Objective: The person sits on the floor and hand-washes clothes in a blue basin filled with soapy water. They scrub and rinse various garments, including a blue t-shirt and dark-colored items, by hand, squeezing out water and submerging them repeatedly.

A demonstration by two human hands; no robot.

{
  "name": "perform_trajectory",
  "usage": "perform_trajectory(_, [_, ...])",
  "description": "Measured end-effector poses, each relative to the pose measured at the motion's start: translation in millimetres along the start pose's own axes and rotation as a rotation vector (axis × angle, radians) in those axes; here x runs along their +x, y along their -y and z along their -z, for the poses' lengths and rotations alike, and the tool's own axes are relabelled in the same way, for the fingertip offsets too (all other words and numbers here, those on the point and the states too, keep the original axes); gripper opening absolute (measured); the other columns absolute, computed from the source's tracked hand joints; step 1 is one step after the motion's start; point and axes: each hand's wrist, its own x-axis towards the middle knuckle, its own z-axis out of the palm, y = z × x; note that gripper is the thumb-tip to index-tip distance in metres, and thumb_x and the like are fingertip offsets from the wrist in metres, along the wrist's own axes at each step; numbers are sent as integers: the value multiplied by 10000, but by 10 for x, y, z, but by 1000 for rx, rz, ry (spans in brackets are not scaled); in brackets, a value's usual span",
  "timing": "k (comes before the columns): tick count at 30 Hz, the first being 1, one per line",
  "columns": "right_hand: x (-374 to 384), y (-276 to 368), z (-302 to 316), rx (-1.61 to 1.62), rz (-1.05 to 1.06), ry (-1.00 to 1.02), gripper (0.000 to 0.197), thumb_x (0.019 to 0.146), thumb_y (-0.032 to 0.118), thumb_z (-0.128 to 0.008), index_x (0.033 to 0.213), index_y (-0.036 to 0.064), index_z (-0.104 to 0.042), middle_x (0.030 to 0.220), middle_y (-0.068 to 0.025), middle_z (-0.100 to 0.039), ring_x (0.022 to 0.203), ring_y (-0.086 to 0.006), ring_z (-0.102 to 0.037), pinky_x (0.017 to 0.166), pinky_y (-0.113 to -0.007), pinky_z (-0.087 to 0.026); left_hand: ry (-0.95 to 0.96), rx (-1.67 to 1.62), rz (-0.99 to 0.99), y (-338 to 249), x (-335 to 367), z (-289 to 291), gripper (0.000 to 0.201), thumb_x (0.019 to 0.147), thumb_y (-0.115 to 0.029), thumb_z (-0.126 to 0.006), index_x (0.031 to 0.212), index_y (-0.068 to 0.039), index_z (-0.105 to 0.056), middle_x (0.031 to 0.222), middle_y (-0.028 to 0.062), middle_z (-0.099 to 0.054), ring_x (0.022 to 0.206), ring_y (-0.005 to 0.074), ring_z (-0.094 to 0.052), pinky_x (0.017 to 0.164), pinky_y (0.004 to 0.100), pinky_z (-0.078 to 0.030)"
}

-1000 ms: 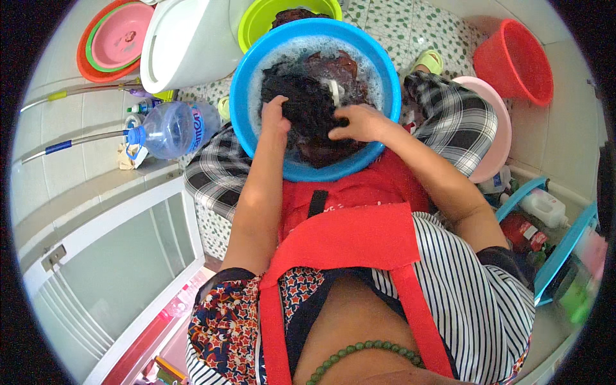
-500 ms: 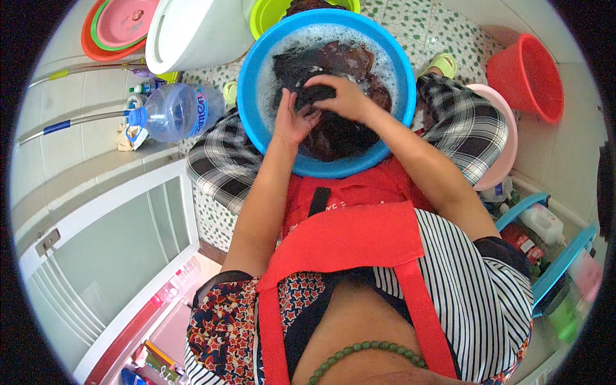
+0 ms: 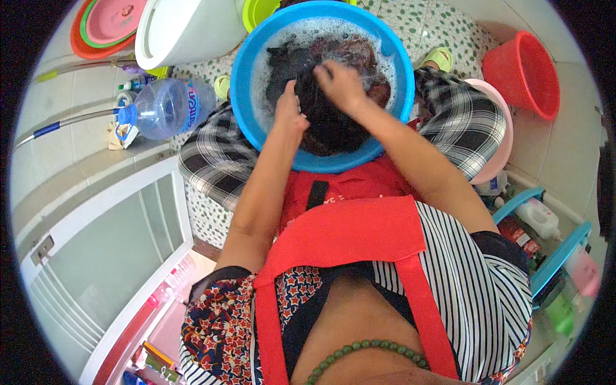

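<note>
Red apron (image 3: 346, 237) over my lap, and just past it both my hands are down in the blue basin (image 3: 247, 96) sitting between my knees. My left hand (image 3: 290, 109) has its fingers curled into the dark wet clothes (image 3: 327, 122), gripping a bunch. My right hand (image 3: 340, 82) is closed over the same heap from above. Suds float around it. Further out there's a big water bottle (image 3: 163, 108) on my left and a red bucket (image 3: 523, 70) on my right.

We see a clear blue water jug (image 3: 168, 108) with a blue label at left, a white bottle (image 3: 538, 217) and a red labelled canister (image 3: 516, 234) at right
</note>
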Motion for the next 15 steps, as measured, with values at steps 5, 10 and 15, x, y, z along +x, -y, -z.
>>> perform_trajectory(5, [210,-305,192,-52,-101,-71,460,832,542,-526,1067,156,-610,1052,-171,-612,977,-346,-591,823,-462,-479,57,283,-291,-284,-14,8,321,872,-353,-564,967,-48,-603,863,92,-621,701,183,-596,468,242,-413])
perform_trajectory(10, [9,-281,104,-258,84,63,541,769,395,-680,1258,254,-496,1310,-181,-423,1117,-384,-495,881,-458,-460,-141,1498,-577,-11,606,474,760,800,-350,-656,1394,-66,-277,1335,281,-322,1062,427,-508,888,489,-440])
perform_trajectory(15, [-36,-613,-167,-373,-77,249,518,754,220,-673,1242,228,-501,1245,-158,-465,1066,-365,-535,852,-460,-484,-106,2004,-494,237,540,71,646,831,-281,-628,1389,-160,-327,1355,256,-323,1113,429,-481,849,473,-470])
